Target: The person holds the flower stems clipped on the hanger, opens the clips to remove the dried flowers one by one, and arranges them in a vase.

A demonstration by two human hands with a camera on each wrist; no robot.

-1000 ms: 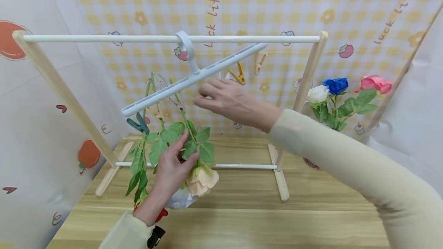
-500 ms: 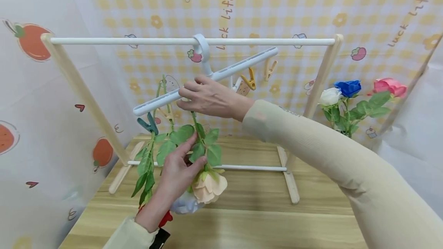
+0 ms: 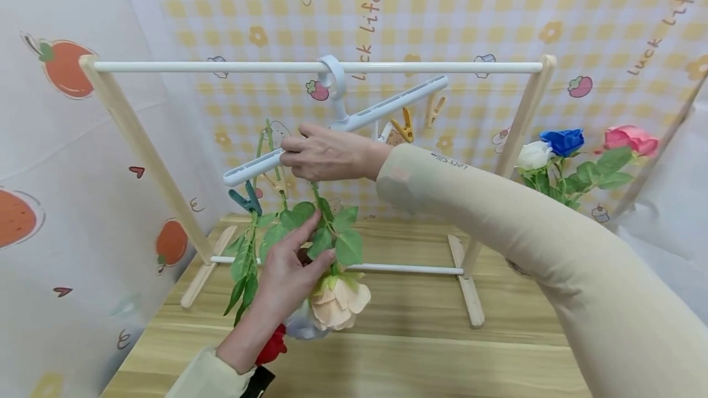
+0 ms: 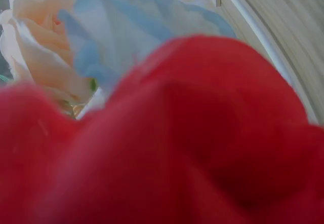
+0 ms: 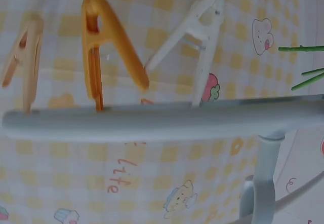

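Right hand (image 3: 323, 155) on hanger (image 3: 354, 121); left hand (image 3: 287, 269) around stems (image 3: 323, 214)

A light wooden table (image 3: 398, 355) carries a wooden drying rack (image 3: 531, 115) standing on its two feet.

The clip hanger (image 3: 354, 120) looks like smooth, slightly glossy pale plastic, as do its orange clip (image 5: 101, 57) and white clip (image 5: 195, 36). The rack's posts (image 3: 138, 146) are pale matt wood and its top rail (image 3: 221, 67) a smooth white tube, while the desk (image 3: 420, 349) shows a matt wood grain. The peach rose (image 3: 338, 301) and red rose (image 4: 192, 148) look like soft matt cloth, with faintly shiny leaves (image 3: 348, 244).
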